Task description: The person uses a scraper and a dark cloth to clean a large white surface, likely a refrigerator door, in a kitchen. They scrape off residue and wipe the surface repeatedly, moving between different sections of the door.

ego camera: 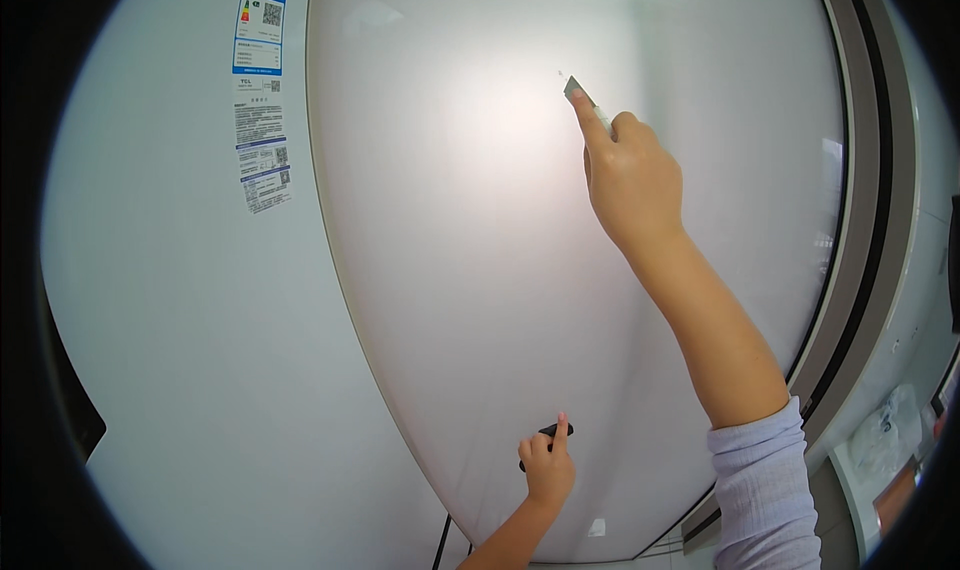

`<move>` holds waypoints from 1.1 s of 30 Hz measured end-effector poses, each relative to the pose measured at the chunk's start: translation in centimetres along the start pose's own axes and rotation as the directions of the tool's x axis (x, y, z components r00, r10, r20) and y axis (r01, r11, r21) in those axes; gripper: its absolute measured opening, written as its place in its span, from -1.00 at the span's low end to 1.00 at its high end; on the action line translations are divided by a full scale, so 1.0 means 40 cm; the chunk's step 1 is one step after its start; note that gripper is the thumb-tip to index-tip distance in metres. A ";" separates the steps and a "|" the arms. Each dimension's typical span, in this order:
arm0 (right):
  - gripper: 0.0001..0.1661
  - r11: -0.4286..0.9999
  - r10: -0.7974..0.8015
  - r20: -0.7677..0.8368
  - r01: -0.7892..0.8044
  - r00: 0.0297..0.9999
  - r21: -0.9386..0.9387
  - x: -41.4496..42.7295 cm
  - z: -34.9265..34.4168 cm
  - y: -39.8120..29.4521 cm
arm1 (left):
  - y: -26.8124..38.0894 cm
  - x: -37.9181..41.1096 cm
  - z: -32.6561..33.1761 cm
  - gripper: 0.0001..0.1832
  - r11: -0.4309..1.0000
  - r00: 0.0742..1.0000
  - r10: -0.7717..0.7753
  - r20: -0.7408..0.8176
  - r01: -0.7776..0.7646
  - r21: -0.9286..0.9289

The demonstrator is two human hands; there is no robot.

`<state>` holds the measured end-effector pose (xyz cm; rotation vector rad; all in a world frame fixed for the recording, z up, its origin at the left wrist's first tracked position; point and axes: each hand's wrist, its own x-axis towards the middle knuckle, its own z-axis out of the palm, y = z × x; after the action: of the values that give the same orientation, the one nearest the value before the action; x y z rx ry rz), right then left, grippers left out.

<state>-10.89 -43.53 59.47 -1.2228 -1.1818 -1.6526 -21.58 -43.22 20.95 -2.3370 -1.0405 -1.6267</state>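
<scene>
My right hand point(636, 169) reaches up across a glossy white panel point(480, 270) that looks like an appliance door. It grips a flat bladed tool point(603, 117), a scraper or a knife, with a pale handle and a grey tip. The index finger lies along the grey tip, close to the panel. Just past the tip is a small reddish mark point(559, 73) on the surface. Lower down, my left hand point(551, 465) closes around a slim black object point(556, 430) with its index finger extended. Its kind is mostly hidden by the fingers.
The matte pale side point(187, 307) of the appliance stands at the left, bearing a printed energy label point(259, 26). A grey frame point(874, 157) edges the panel on the right. Beyond it, a clear plastic bag point(889, 431) lies on a white ledge point(851, 487).
</scene>
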 end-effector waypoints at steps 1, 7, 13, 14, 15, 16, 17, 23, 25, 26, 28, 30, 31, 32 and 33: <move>-0.39 1.000 -0.003 0.039 0.004 0.999 -0.019 0.002 -0.001 0.001 | -0.001 0.000 -0.001 -0.30 1.000 1.000 0.004 0.006 -0.004 -0.005; -0.40 1.000 0.011 0.079 -0.011 0.997 0.000 0.012 0.006 -0.010 | -0.006 0.002 -0.003 -0.30 0.999 0.999 0.026 0.031 -0.025 -0.037; -0.44 0.999 0.040 0.113 -0.043 0.993 0.019 0.005 0.007 -0.035 | -0.009 0.006 -0.007 -0.32 0.999 0.999 0.035 0.026 -0.034 -0.041; -0.45 0.997 0.067 0.106 -0.069 0.992 0.019 0.014 0.009 -0.037 | -0.010 0.008 -0.006 -0.32 0.999 0.999 0.034 0.030 -0.033 -0.043; -0.45 0.995 0.094 0.098 -0.096 0.991 0.020 0.030 0.012 -0.040 | -0.010 0.010 -0.006 -0.32 0.998 0.999 0.041 0.026 -0.040 -0.042; -0.45 0.992 0.122 0.095 -0.124 0.988 0.018 0.040 0.012 -0.042 | -0.010 0.007 -0.008 -0.32 0.998 0.998 0.048 0.028 -0.047 -0.043; -0.46 0.990 0.137 0.116 -0.139 0.984 0.005 0.045 0.012 -0.043 | -0.010 0.005 -0.010 -0.33 0.998 0.998 0.055 0.031 -0.054 -0.044; -0.49 0.987 0.160 0.155 -0.162 0.975 0.000 0.040 0.011 -0.055 | -0.014 0.009 -0.012 -0.32 0.996 0.998 0.047 0.043 -0.044 -0.080; -0.50 0.987 0.160 0.124 -0.163 0.979 0.016 0.064 0.015 -0.055 | -0.010 0.011 -0.015 -0.32 0.995 0.998 0.054 0.031 -0.051 -0.081; -0.49 0.988 0.146 0.129 -0.151 0.981 0.036 0.059 0.012 -0.055 | -0.007 0.011 -0.019 -0.31 0.995 0.998 0.055 0.028 -0.053 -0.082; -0.46 0.989 0.116 0.135 -0.127 0.984 0.076 0.048 0.002 -0.055 | -0.004 0.013 -0.023 -0.30 0.996 0.998 0.051 0.041 -0.047 -0.079; -0.45 0.989 0.113 0.148 -0.126 0.983 0.079 0.036 -0.004 -0.061 | -0.002 0.010 -0.026 -0.30 0.996 0.998 0.048 0.042 -0.045 -0.073; -0.44 0.989 0.114 0.151 -0.127 0.982 0.078 0.035 -0.007 -0.059 | -0.003 0.012 -0.026 -0.30 0.997 0.998 0.052 0.035 -0.050 -0.067; -0.48 0.988 0.136 0.171 -0.146 0.976 0.050 0.044 -0.006 -0.057 | -0.003 0.014 -0.025 -0.30 0.997 0.998 0.056 0.029 -0.054 -0.061; -0.51 0.986 0.158 0.190 -0.165 0.969 0.022 0.060 -0.002 -0.056 | -0.002 0.015 -0.021 -0.29 0.997 0.998 0.056 0.027 -0.054 -0.062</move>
<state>-13.62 -43.07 61.24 -1.4365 -1.1859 -1.4146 -22.18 -43.25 21.80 -2.4123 -0.9350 -1.6331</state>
